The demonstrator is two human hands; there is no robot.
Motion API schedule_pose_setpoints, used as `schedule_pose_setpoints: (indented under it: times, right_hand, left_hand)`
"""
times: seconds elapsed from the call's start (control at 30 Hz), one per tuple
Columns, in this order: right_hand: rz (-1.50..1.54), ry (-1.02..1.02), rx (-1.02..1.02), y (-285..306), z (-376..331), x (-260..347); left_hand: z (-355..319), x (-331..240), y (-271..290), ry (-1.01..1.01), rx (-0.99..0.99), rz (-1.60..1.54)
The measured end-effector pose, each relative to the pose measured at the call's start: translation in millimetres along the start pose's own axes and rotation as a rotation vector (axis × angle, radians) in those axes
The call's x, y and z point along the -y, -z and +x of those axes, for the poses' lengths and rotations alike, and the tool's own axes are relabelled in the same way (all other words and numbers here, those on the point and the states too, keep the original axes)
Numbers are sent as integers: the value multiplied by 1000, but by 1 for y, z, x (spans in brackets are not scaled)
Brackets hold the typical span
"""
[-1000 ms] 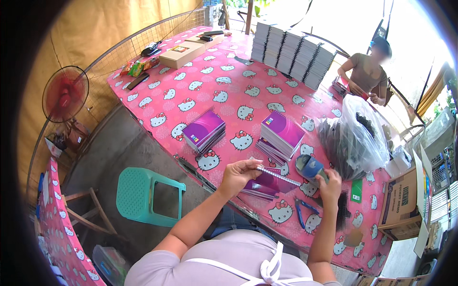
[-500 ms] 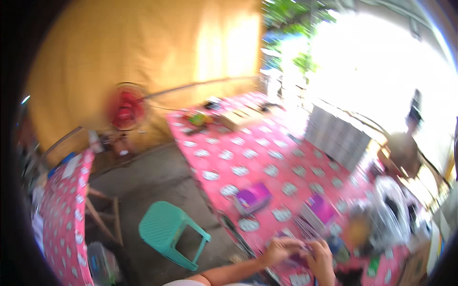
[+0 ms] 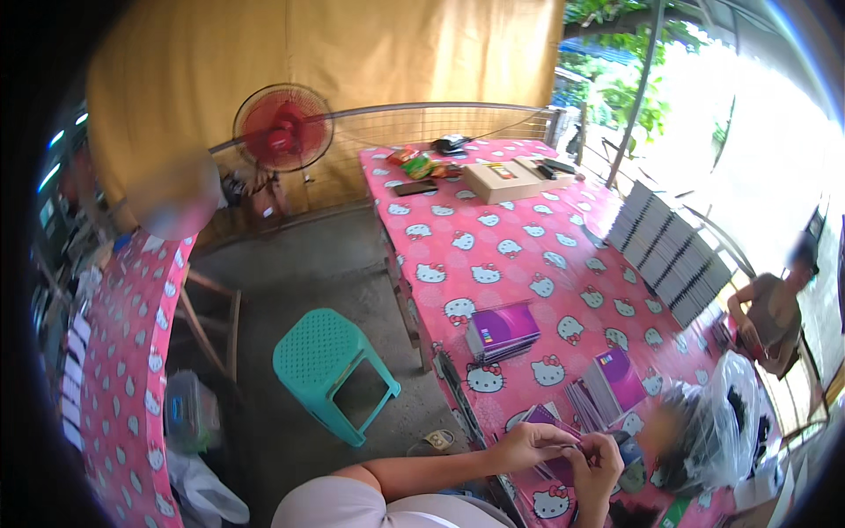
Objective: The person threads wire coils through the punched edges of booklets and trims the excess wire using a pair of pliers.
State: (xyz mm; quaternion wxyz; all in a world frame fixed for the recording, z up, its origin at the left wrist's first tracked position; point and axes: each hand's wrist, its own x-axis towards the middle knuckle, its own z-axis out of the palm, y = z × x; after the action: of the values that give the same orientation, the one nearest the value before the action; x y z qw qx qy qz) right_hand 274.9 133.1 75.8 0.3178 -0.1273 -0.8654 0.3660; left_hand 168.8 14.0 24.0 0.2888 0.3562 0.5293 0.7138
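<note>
Over the near edge of the pink cat-patterned table (image 3: 493, 260), my left hand (image 3: 528, 445) and my right hand (image 3: 598, 462) meet, fingers pinched together. Whatever thin thing they pinch is too small to make out. Purple-covered booklets lie partly hidden below and behind my hands. Just beyond sits a fanned stack of purple booklets (image 3: 613, 387), its pale page edges showing. Farther left is a neater purple booklet stack (image 3: 504, 329). A clear plastic bag (image 3: 726, 422) with dark contents stands right of my right hand.
A teal stool (image 3: 321, 348) stands on the floor left of the table. Long rows of stacked booklets (image 3: 669, 251) line the right side. At the back are a cardboard box (image 3: 502, 183) and a red fan (image 3: 283, 136). Another person (image 3: 770, 317) sits at the far right.
The view has shifted, so the table and stool sit differently in the picture, and the blur has gone. My hands stay together at the near edge, fingers still pinched.
</note>
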Motion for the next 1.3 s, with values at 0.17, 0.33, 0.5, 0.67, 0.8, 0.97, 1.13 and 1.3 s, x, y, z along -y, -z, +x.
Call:
schedule_pose_setpoints:
  times: [0.17, 0.33, 0.5, 0.67, 0.8, 0.97, 1.13, 1.3]
  right_hand:
    - [-40, 22, 14, 7, -5, 1]
    - [-46, 119, 39, -1, 4, 12]
    - [-72, 76, 31, -15, 4, 11]
    - [-86, 58, 67, -16, 13, 24]
    - [-90, 85, 105, -19, 26, 25]
    - [-68, 48, 65, -34, 40, 38]
    - [-68, 73, 35, -53, 56, 38]
    - [-77, 97, 135, -67, 76, 34]
  left_hand:
    - [1, -5, -7, -5, 2, 14]
    - [-10, -21, -3, 23, -52, 1]
    - [-13, -26, 7, 142, -104, 20]
    - [-9, -10, 14, 116, -106, -285]
    - [-2, -11, 26, 97, -77, -251]
    - [11, -16, 37, 47, -168, -301]
    - [20, -27, 55, 30, -195, -198]
    - [30, -31, 78, 107, -215, -208]
